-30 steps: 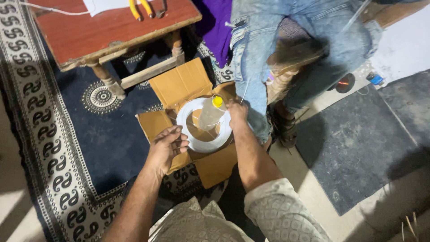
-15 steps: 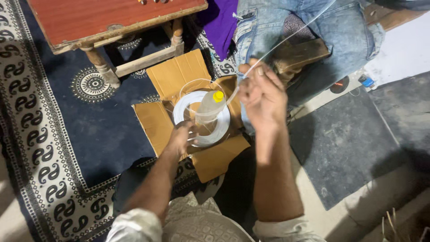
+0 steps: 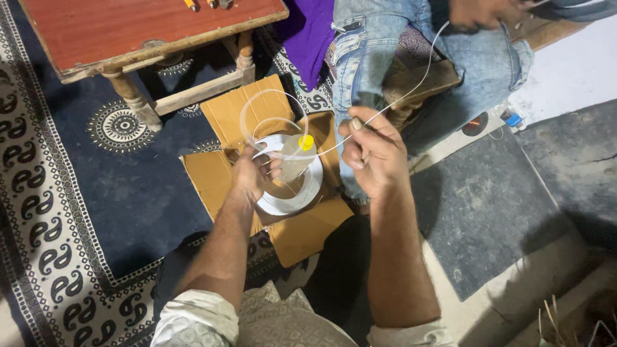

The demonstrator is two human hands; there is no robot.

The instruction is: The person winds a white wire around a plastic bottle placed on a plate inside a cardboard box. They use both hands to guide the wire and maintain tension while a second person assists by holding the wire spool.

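My right hand [image 3: 373,151] is raised above an open cardboard box [image 3: 212,177] and pinches a thin white cable [image 3: 411,90] that runs up and right to another person's hand [image 3: 479,13]. My left hand [image 3: 252,175] rests on a white coil of cable [image 3: 308,189] lying in the box. Loose loops of cable [image 3: 257,106] spring up over the box's far flap. A clear plastic bottle with a yellow cap [image 3: 297,154] stands tilted in the middle of the coil.
A low red-topped wooden table [image 3: 141,32] stands at the upper left on a dark blue patterned rug [image 3: 83,193]. A person in blue jeans [image 3: 379,38] sits just beyond the box. A purple cloth [image 3: 308,32] lies beside them. A dark grey mat [image 3: 495,205] covers the floor at right.
My right hand has pulled the cable up and away from the coil, drawing loops out over the box. My left hand has stayed on the coil. The view has shifted slightly.
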